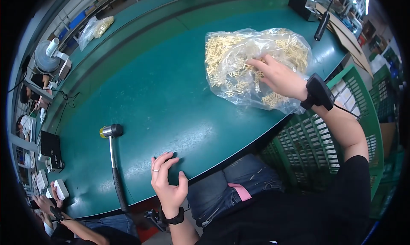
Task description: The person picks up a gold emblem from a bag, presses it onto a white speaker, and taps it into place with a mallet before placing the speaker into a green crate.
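A clear plastic bag (237, 74) full of small pale-gold, bent pieces lies on the right part of the green table. My right hand (279, 76) is over the bag, with its fingers stretched out and apart and their tips at the crumpled plastic. Whether they touch the pieces inside, I cannot tell. My left hand (168, 178), a ring on one finger, rests at the table's near edge. Its fingers are loosely curved, thumb apart, with nothing between them. A mallet (113, 155) with a metal and yellow head lies to the left of that hand.
A green plastic crate (307, 138) stands at the table's right near side, below my right forearm. A black screwdriver-like tool (323, 26) hangs at the far right. Another bag (96, 30) lies far left. At the lower left, another person's hand (45, 204) is near a white box (61, 189).
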Demonstrator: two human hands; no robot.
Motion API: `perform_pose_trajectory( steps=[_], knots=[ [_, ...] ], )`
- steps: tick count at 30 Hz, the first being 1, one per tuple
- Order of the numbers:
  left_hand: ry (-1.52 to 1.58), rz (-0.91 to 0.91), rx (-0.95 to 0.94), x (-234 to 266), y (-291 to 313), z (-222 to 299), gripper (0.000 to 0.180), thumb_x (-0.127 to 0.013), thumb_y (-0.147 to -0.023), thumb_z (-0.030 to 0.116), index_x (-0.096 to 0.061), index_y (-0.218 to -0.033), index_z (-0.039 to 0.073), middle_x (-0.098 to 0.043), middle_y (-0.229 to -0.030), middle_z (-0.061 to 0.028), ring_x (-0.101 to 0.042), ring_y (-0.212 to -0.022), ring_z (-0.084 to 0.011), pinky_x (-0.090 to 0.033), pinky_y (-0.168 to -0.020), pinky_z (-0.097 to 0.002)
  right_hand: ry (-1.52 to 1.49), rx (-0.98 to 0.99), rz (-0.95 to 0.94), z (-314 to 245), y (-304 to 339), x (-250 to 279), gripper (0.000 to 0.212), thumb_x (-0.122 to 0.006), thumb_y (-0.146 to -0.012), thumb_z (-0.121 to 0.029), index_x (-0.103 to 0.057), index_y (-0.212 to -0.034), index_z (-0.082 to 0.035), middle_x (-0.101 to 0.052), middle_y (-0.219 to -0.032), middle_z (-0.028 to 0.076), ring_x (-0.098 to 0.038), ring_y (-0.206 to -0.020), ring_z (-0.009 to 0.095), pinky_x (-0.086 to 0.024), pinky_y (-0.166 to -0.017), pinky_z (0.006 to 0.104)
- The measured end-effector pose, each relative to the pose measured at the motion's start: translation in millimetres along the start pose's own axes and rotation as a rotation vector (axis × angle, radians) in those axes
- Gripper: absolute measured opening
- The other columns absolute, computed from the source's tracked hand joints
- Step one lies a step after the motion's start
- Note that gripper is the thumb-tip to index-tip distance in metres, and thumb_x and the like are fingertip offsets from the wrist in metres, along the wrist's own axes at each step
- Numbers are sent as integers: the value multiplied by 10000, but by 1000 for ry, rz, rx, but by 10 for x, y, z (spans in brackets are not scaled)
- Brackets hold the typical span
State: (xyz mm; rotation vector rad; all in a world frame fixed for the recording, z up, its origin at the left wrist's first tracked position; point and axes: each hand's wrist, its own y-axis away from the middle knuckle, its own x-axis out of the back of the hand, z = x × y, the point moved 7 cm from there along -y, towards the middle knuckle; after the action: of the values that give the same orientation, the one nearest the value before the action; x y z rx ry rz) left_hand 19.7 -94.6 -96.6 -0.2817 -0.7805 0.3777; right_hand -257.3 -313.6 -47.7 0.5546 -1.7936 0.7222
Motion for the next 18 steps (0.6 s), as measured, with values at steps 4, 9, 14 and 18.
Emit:
perform_pose_trajectory(
  steps=[4,9,14,18],
  knots=[
    [30,21,-12,15,9,-3,308,-602,-667,22,-645,-972,17,-642,-1098,-152,-602,-1064,-344,-305,-1094,-539,126,191,-47,76,-163,-123,433,-564,-763,72,-584,-1173,-64,-605,-1079,149,-599,-1023,333,-489,-877,400],
    [62,54,15,43,35,-41,300,-602,-668,13,-648,-964,17,-642,-1094,-151,-610,-1052,-338,-308,-1091,-539,219,141,-203,56,-285,-162,375,-612,-763,-32,-613,-1137,-59,-652,-937,133,-640,-912,322,-502,-804,407],
    [63,43,10,54,22,-58,285,-610,-676,4,-652,-958,19,-644,-1086,-147,-611,-1050,-333,-308,-1091,-541,210,-64,-330,-118,-316,-68,411,-661,-731,-112,-607,-1136,-68,-659,-909,122,-648,-883,317,-511,-764,405],
    [49,33,13,63,25,-38,276,-616,-683,0,-654,-956,20,-645,-1078,-144,-611,-1051,-330,-308,-1089,-545,314,-8,-254,-42,-226,-85,444,-687,-694,-126,-599,-1126,-69,-654,-853,122,-649,-823,334,-513,-723,422]
  ],
)
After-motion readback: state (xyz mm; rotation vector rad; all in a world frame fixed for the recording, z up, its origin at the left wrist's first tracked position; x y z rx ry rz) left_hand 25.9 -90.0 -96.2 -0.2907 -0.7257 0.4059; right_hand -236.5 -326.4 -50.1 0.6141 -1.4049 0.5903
